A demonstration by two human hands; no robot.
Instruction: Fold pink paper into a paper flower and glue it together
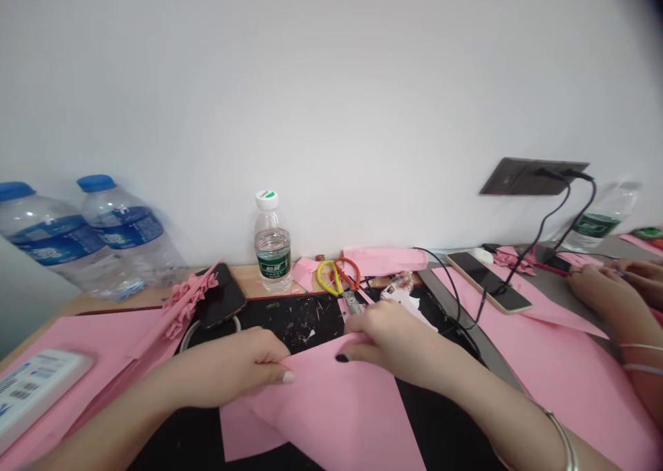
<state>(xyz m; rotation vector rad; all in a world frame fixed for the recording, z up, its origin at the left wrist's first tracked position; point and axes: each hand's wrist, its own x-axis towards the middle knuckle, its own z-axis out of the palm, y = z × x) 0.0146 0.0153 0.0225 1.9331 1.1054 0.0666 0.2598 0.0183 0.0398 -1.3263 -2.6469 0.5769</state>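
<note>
Head view: the left hand [235,364] and right hand [388,343] are holding the paper [347,402], a pink sheet, along its upper edge over the black mat [191,436]. The left thumb is lying on the top face near the upper left corner, pointing right, with the paper pinched narrowly beneath it; the other fingertips are hiding, so I cannot tell their exact place. The right thumb, dark-nailed, is resting on the same face farther along, while the index finger is curling over behind the edge, gripping the sheet between them. Between the two thumbs the edge is running bare, rising toward the right. Below the fingers the sheet is spreading toward the wearer, and a pink flap [248,436] is showing at its left; whether both are forming one sheet, I cannot tell. Scissors [351,300] are lying just beyond the right hand, and a bottle [273,257] is standing near the wall [362,112].
</note>
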